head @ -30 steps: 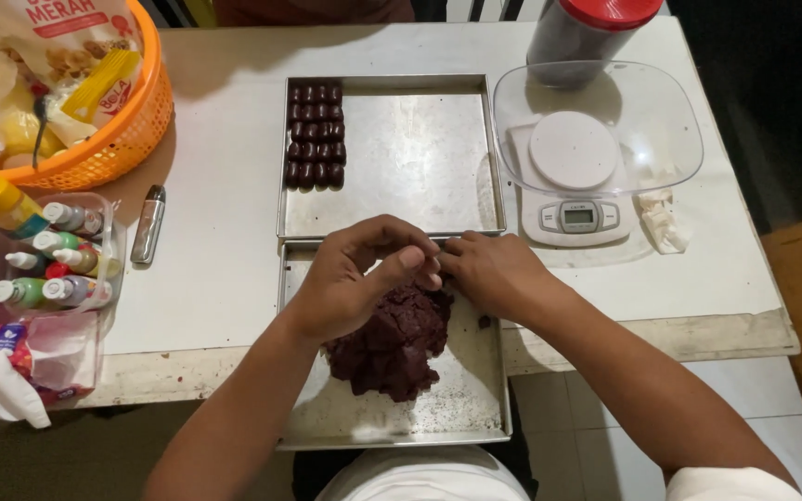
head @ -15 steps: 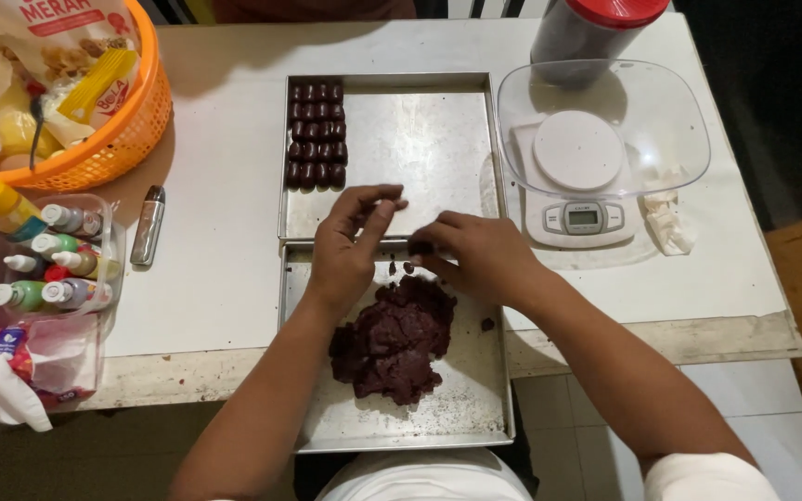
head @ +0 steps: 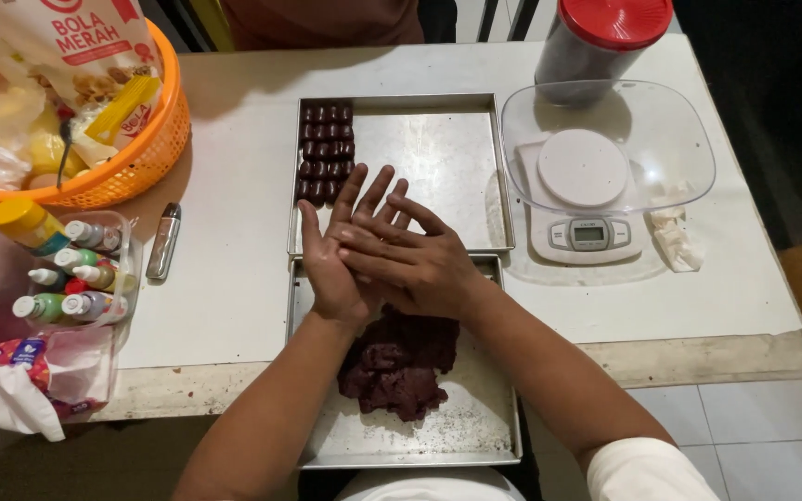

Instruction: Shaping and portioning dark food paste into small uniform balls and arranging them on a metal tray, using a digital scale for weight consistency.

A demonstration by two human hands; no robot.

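Head view: right hand (head: 415, 264) flat across left hand (head: 345, 250), fingers (head: 373, 190) extended, above dark dough (head: 396, 362).

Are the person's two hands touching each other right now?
Touching. The head view shows the right hand laid flat across the palm of the left hand, with no gap between them, above the dark dough on the near tray.
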